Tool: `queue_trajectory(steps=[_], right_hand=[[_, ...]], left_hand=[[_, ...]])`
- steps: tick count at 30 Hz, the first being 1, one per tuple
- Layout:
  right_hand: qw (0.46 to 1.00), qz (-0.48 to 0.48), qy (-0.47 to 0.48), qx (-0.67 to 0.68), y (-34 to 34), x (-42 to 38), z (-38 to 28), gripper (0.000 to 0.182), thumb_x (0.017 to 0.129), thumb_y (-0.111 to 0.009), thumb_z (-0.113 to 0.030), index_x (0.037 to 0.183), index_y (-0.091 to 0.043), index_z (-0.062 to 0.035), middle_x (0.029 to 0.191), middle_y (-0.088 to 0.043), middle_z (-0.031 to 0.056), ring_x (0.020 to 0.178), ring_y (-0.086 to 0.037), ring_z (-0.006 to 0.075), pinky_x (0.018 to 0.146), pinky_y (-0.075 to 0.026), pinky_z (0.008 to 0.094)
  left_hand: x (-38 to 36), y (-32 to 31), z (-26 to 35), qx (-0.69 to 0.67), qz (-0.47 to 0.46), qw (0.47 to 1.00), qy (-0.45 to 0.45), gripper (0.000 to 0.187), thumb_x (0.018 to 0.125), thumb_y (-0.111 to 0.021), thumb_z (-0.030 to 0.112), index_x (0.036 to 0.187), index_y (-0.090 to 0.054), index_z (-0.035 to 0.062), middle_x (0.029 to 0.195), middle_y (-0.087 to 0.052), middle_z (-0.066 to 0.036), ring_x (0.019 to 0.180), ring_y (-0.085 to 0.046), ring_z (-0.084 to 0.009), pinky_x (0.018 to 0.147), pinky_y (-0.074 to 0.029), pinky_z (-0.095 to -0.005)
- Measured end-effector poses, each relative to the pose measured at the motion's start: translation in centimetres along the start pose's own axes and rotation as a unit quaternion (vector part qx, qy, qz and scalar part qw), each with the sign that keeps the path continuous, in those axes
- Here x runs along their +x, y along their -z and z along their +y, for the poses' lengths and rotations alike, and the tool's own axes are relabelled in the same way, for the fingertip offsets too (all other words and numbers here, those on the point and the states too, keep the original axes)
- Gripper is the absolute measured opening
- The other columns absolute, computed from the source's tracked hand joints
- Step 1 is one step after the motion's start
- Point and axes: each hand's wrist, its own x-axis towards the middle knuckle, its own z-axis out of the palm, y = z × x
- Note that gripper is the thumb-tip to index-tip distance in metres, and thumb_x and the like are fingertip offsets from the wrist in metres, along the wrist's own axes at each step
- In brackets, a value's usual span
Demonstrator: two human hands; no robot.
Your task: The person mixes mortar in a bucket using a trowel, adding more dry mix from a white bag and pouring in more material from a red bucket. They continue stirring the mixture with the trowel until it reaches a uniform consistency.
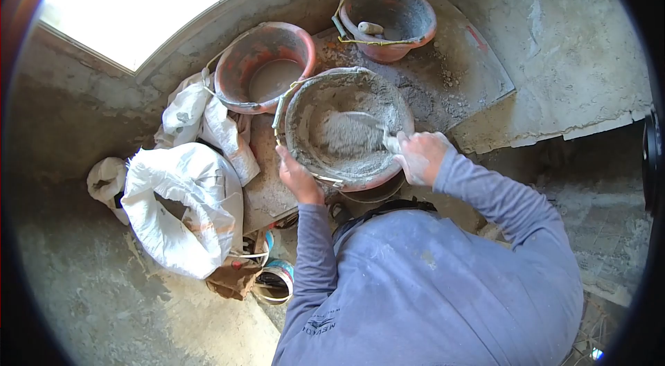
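A bucket (pixel 298 117) coated with grey mortar stands in front of me, with grey powder or wet mix (pixel 346 134) inside. My right hand (pixel 421 157) is closed round the handle of a trowel, whose mortar-covered blade (pixel 370 122) lies in the mix near the bucket's right side. My left hand (pixel 299 175) is at the bucket's lower left rim, its fingers against the outer wall and partly hidden behind it.
A reddish bucket (pixel 308 54) with greyish liquid stands behind on the left. Another bucket (pixel 395 51) at the back holds a tool with a pale handle (pixel 370 28). White sacks (pixel 228 193) lie at left, above a small paint can (pixel 276 281). Loose mortar covers a board (pixel 478 75).
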Motion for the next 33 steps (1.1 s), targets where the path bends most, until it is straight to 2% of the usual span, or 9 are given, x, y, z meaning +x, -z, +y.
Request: queue_trajectory(steps=[2,4,7,11,15,16,27,31,33], right_hand=[[0.999,-0.008,-0.041,-0.014,1.7,-1.6,-0.9,0.032,0.095,-0.064,-0.033,0.109,-0.064,-0.0041,0.087,-0.072,0.0183,0.081,-0.074,0.0342,0.071,-0.058,0.048],[0.996,0.012,-0.09,-0.022,3.6,-3.0,-1.8,0.032,0.095,-0.065,-0.035,0.106,-0.062,-0.0049,0.089,-0.071,0.0171,0.079,-0.074,0.0316,0.069,-0.059,0.0461],[0.98,0.111,-0.148,-0.071,3.1,-3.1,-2.6,0.033,0.095,-0.065,-0.037,0.104,-0.063,-0.0048,0.084,-0.071,0.0158,0.078,-0.074,0.0311,0.068,-0.059,0.045],[0.984,0.016,-0.168,-0.055,-0.9,0.4,-2.7,0.035,0.094,-0.064,-0.034,0.113,-0.066,-0.0051,0.089,-0.073,0.0186,0.08,-0.073,0.0359,0.072,-0.058,0.049],[0.988,0.01,-0.147,0.045,-1.3,1.4,-4.3,0.031,0.093,-0.063,-0.033,0.096,-0.071,-0.0029,0.08,-0.071,0.021,0.079,-0.071,0.0425,0.075,-0.057,0.0534],[0.99,0.011,-0.142,0.021,-1.0,0.8,-4.2,0.028,0.093,-0.064,-0.031,0.106,-0.067,-0.0067,0.082,-0.073,0.0187,0.082,-0.074,0.0376,0.074,-0.059,0.048],[0.982,0.008,-0.189,0.008,-0.9,-1.3,-6.1,0.03,0.089,-0.07,-0.034,0.1,-0.069,-0.0061,0.084,-0.073,0.0177,0.079,-0.074,0.034,0.069,-0.057,0.0473],[0.978,0.101,-0.176,0.055,0.1,-3.7,-4.1,0.034,0.089,-0.069,-0.032,0.115,-0.068,-0.01,0.081,-0.07,0.0161,0.074,-0.07,0.0385,0.067,-0.055,0.0506],[0.954,0.231,-0.168,0.088,0.5,-4.9,-3.0,0.042,0.088,-0.072,-0.032,0.124,-0.067,-0.0105,0.084,-0.068,0.0154,0.075,-0.07,0.0387,0.067,-0.055,0.0498]], left_hand=[[0.1,2.1,0.4,-0.021,0.002,1.0,0.008,0.058,0.107,-0.048,0.054,0.119,-0.064,-0.0017,0.091,-0.071,-0.007,0.074,-0.066,-0.0153,0.07,-0.056,-0.0319],[-0.5,4.9,2.2,-0.023,-0.013,0.988,0.155,0.048,0.107,-0.049,0.054,0.098,-0.058,0.008,0.069,-0.053,0.003,0.05,-0.045,-0.0085,0.046,-0.042,-0.0268],[0.1,9.6,1.3,0.035,-0.023,0.979,0.201,0.042,0.106,-0.051,0.052,0.094,-0.054,0.011,0.062,-0.046,0.002,0.045,-0.042,-0.0093,0.04,-0.041,-0.0277],[0.3,14.6,0.6,0.086,-0.086,0.965,0.234,0.04,0.106,-0.053,0.048,0.095,-0.055,0.0095,0.062,-0.048,0.002,0.045,-0.044,-0.0087,0.04,-0.041,-0.0268],[0.6,17.5,0.0,0.148,-0.137,0.942,0.269,0.038,0.105,-0.056,0.045,0.097,-0.057,0.0079,0.064,-0.052,0.001,0.046,-0.048,-0.0088,0.04,-0.043,-0.026],[0.7,17.9,-0.1,0.168,-0.147,0.936,0.272,0.038,0.105,-0.056,0.044,0.097,-0.058,0.0074,0.065,-0.053,0.001,0.046,-0.05,-0.0091,0.041,-0.044,-0.0257],[0.9,19.1,0.7,0.15,-0.174,0.924,0.306,0.038,0.106,-0.055,0.042,0.099,-0.06,0.005,0.069,-0.06,-0.003,0.048,-0.054,-0.0106,0.045,-0.051,-0.0277],[0.5,18.0,2.4,0.206,-0.178,0.909,0.316,0.039,0.106,-0.054,0.044,0.105,-0.058,0.005,0.073,-0.062,-0.004,0.051,-0.056,-0.0114,0.046,-0.053,-0.0283],[0.4,17.4,2.8,0.224,-0.173,0.91,0.303,0.04,0.106,-0.053,0.047,0.102,-0.057,0.0071,0.072,-0.063,-0.005,0.053,-0.057,-0.0133,0.046,-0.052,-0.0301]])
